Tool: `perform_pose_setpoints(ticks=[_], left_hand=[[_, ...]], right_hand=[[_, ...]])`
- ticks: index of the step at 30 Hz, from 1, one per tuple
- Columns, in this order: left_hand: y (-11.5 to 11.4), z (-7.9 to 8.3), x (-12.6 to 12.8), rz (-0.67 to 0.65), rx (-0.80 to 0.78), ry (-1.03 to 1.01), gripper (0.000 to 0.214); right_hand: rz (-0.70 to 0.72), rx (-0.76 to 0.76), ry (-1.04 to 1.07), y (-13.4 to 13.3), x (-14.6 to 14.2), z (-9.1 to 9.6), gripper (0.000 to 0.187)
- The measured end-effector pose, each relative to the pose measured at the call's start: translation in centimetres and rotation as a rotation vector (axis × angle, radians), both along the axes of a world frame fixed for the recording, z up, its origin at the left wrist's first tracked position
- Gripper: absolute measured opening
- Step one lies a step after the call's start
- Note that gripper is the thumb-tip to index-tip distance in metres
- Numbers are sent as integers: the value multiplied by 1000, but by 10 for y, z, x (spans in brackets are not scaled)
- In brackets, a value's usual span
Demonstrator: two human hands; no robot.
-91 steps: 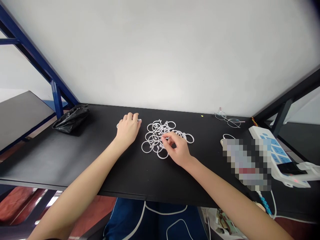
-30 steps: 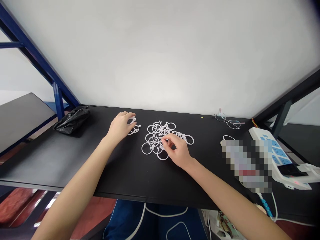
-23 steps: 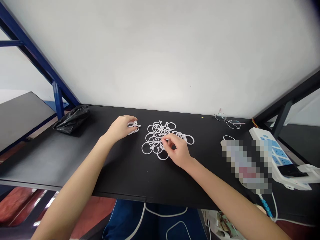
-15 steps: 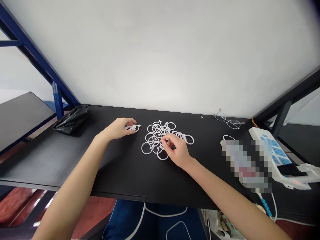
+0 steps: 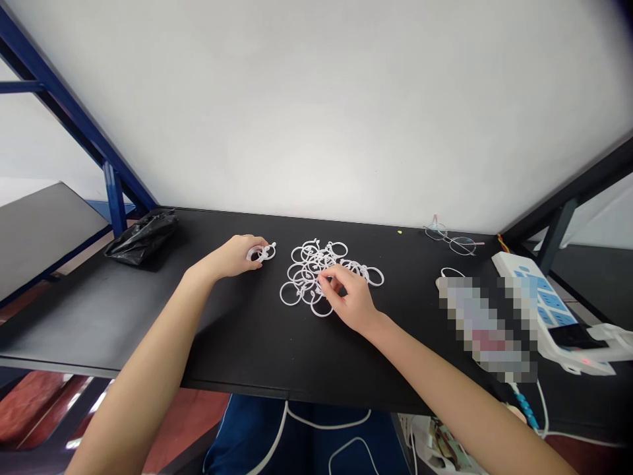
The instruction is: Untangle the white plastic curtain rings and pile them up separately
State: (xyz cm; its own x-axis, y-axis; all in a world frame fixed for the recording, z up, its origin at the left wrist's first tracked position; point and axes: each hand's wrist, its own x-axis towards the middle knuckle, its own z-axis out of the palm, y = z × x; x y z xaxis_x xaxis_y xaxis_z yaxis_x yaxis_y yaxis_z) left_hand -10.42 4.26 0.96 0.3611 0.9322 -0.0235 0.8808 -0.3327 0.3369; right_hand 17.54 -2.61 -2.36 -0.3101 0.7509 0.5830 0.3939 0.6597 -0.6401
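A loose pile of thin white plastic rings (image 5: 306, 269), like curtain rings with small knobs or eyelets, lies in the middle of the black table. Left of the pile, my left hand (image 5: 239, 255) curls its thumb and fingers around a few white rings (image 5: 268, 253), which stick out past the fingertips. My right hand (image 5: 350, 297) rests at the pile's right front side. Its thumb and index finger pinch together at a ring there, and the hand covers some of the rings below it.
At the table's back left lies a crumpled black plastic bag (image 5: 142, 237). Eyeglasses (image 5: 451, 241) sit at the back right. Nearer on the right are a blurred-out device (image 5: 487, 330) and a white power strip (image 5: 548, 307) with cables. A white wall (image 5: 316, 132) stands behind the table.
My left hand has shifted slightly left and closed more around its rings, which have tilted and drawn in. My right hand and the pile look the same.
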Motion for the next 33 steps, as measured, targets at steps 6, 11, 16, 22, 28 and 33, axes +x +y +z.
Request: perform_pose_setpoints(ticks=[6, 11, 16, 22, 28, 33], left_hand=[[0, 4, -1, 5, 23, -47, 37], [2, -4, 5, -19, 151, -180, 41], [2, -12, 10, -59, 191, -93, 42], [5, -17, 9, -54, 130, -40, 43], [7, -20, 6, -68, 106, -65, 43], [7, -21, 5, -78, 110, -74, 42]], right_hand=[[12, 8, 6, 0, 1, 0, 14], [4, 2, 1, 0, 1, 1, 15], [-5, 10, -4, 0, 0, 1, 15], [-12, 9, -7, 0, -1, 2, 16], [-1, 0, 1, 0, 0, 3, 14], [3, -5, -8, 0, 0, 2, 15]])
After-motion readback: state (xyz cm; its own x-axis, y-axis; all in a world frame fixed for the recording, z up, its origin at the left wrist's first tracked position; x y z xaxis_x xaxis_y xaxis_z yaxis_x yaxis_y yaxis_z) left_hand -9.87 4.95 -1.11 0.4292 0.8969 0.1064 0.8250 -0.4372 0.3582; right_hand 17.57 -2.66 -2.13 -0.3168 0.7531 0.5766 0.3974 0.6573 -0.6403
